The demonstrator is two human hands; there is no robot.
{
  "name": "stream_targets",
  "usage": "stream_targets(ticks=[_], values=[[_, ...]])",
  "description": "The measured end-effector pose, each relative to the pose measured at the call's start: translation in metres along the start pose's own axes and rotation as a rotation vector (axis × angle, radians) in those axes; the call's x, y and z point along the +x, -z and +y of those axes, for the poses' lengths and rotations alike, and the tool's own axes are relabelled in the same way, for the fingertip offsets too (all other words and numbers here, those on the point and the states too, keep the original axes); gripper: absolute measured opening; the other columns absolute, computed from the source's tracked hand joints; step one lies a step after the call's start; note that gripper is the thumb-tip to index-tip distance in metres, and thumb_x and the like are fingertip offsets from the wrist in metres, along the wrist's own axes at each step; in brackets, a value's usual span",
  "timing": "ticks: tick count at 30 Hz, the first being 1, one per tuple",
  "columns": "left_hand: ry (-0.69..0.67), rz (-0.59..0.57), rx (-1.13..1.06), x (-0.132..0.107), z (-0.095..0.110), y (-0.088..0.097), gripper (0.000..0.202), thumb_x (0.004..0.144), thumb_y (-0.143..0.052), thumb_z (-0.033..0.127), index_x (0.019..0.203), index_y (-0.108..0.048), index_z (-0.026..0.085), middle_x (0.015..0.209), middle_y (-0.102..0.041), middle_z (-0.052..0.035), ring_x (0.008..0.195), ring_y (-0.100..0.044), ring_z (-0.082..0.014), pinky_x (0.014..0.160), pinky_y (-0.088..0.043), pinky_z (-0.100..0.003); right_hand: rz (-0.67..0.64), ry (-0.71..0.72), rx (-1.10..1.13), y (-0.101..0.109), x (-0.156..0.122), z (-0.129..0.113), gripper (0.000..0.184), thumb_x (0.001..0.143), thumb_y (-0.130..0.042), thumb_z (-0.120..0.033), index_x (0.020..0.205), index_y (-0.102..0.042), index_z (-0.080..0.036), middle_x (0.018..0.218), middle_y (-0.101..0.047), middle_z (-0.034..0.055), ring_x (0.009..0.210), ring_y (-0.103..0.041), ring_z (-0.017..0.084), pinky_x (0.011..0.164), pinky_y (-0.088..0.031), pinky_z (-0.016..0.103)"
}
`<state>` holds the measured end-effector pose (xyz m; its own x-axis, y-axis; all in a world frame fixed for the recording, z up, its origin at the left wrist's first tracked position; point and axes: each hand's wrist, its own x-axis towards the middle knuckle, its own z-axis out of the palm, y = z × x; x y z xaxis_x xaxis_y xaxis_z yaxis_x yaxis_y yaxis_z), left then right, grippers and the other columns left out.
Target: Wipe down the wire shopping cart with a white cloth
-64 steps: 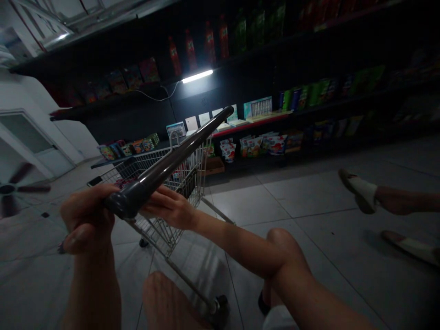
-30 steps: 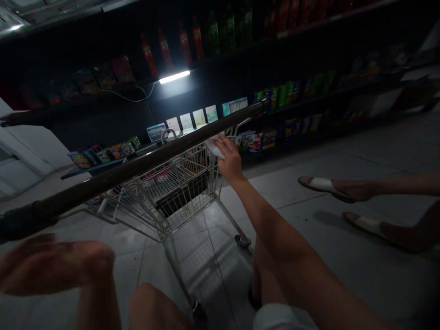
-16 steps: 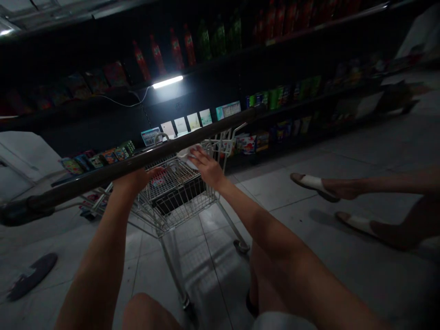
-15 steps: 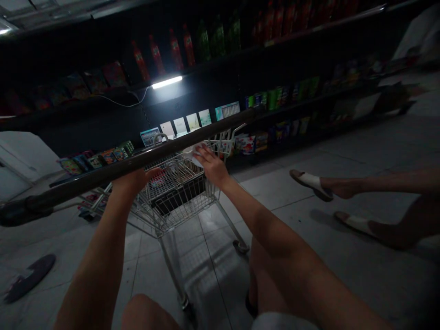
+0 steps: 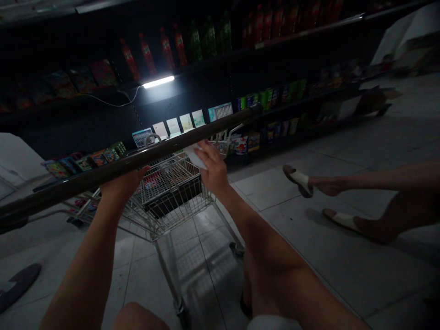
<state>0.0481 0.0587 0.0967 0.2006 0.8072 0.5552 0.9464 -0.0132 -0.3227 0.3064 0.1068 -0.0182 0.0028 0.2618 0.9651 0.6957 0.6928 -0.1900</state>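
Here we are in the shop aisle, and the left hand [image 5: 122, 185] is up against a long dark tubular bar [image 5: 68, 190] slanting across the top of a wire shopping cart [image 5: 167, 206]. Can't tell from here whether that bar is the cart's own handle. The fingers [image 5: 139, 175] lie along the bar's underside, and whether they're really gripping it, I can't say.

Over the cart's right side, the right hand [image 5: 215, 172] is spread fairly wide, with a white slip of paper [image 5: 194, 156] caught at the fingertips. That's a thin hold: relax those fingers and the slip could drop through into the basket or onto the floor tiles [image 5: 292, 201].

Watch the bar, too. With that uncertain left-hand hold, a slip could send it down onto the cart's wire rim. And to the right of the cart, a person's legs [image 5: 388, 183] in white-strapped sandals [image 5: 299, 181] are close by. One careless step into the cart could send its caster [image 5: 237, 250] rolling across that smooth tile, pulling everything out of reach.
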Motion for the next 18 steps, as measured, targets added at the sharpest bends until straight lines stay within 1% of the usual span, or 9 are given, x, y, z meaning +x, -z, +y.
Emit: stream_targets(ticks=[2,4,8,10,11,12,14,16,18], values=[[-0.007,0.015,0.03,-0.001,0.002,0.003,0.058,0.094,-0.038,0.057,0.123,-0.063,0.013,0.11,-0.072,-0.0188,0.11,-0.062,-0.0387,0.098,-0.042,-0.05,0.089,-0.104,-0.032,0.009,0.021,0.008,0.064,0.08,-0.04,0.001,0.138,-0.054,-0.023,0.143,-0.052,0.001,0.144,-0.038,0.025,0.122,-0.036,0.052],[-0.005,0.024,0.042,-0.002,0.005,0.006,0.057,0.095,-0.036,0.054,0.121,-0.064,0.012,0.111,-0.071,-0.0199,0.108,-0.063,-0.0397,0.095,-0.043,-0.05,0.082,-0.15,-0.049,0.003,0.041,0.003,0.062,0.078,-0.04,0.003,0.133,-0.058,-0.02,0.132,-0.06,0.0039,0.136,-0.046,0.025,0.118,-0.042,0.051],[0.0,0.042,-0.008,-0.005,0.007,0.01,0.054,0.095,-0.036,0.051,0.12,-0.065,0.013,0.115,-0.069,-0.0196,0.107,-0.063,-0.0386,0.094,-0.043,-0.049,-0.109,-0.071,-0.067,-0.028,0.056,-0.045,0.049,0.076,-0.047,0.002,0.117,-0.068,-0.016,0.114,-0.068,0.0071,0.118,-0.058,0.025,0.105,-0.053,0.044],[0.003,0.037,-0.01,-0.008,0.006,0.011,0.054,0.094,-0.036,0.051,0.122,-0.064,0.014,0.115,-0.069,-0.019,0.11,-0.062,-0.0381,0.096,-0.043,-0.049,-0.189,-0.018,-0.07,-0.035,0.056,-0.062,0.047,0.077,-0.05,0.001,0.116,-0.069,-0.016,0.112,-0.068,0.0074,0.115,-0.059,0.025,0.103,-0.054,0.044],[0.003,0.031,-0.004,-0.009,0.004,0.011,0.055,0.094,-0.036,0.052,0.123,-0.063,0.014,0.116,-0.069,-0.0189,0.111,-0.061,-0.0383,0.097,-0.042,-0.049,-0.215,-0.001,-0.069,-0.032,0.055,-0.062,0.047,0.077,-0.051,0.001,0.117,-0.068,-0.017,0.113,-0.068,0.0069,0.116,-0.059,0.025,0.103,-0.054,0.044],[0.004,0.026,-0.001,-0.01,0.003,0.011,0.056,0.094,-0.036,0.053,0.124,-0.062,0.014,0.116,-0.069,-0.0189,0.112,-0.061,-0.0384,0.097,-0.042,-0.049,-0.227,0.002,-0.065,-0.027,0.055,-0.057,0.049,0.077,-0.05,0.001,0.119,-0.067,-0.018,0.113,-0.068,0.0063,0.117,-0.059,0.024,0.104,-0.053,0.043],[0.006,0.011,-0.015,-0.013,0.001,0.012,0.059,0.094,-0.035,0.055,0.125,-0.062,0.013,0.115,-0.069,-0.0192,0.112,-0.061,-0.0384,0.099,-0.041,-0.049,-0.212,-0.028,-0.058,-0.009,0.056,-0.032,0.054,0.079,-0.047,0.001,0.126,-0.064,-0.019,0.115,-0.068,0.005,0.12,-0.057,0.022,0.107,-0.052,0.041],[0.005,0.003,-0.033,-0.015,0.0,0.014,0.059,0.094,-0.035,0.055,0.123,-0.063,0.012,0.115,-0.069,-0.0195,0.111,-0.061,-0.0389,0.099,-0.04,-0.049,-0.163,-0.093,-0.069,0.011,0.058,-0.003,0.06,0.081,-0.041,0.002,0.135,-0.057,-0.02,0.12,-0.067,0.0038,0.126,-0.054,0.02,0.112,-0.049,0.04],[0.0,0.001,-0.018,-0.017,0.001,0.015,0.059,0.095,-0.033,0.054,0.118,-0.065,0.011,0.114,-0.07,-0.0204,0.11,-0.062,-0.0398,0.098,-0.041,-0.05,-0.118,-0.146,-0.096,0.023,0.057,0.017,0.066,0.082,-0.039,0.002,0.141,-0.051,-0.022,0.128,-0.064,0.0026,0.133,-0.048,0.02,0.117,-0.043,0.042]])
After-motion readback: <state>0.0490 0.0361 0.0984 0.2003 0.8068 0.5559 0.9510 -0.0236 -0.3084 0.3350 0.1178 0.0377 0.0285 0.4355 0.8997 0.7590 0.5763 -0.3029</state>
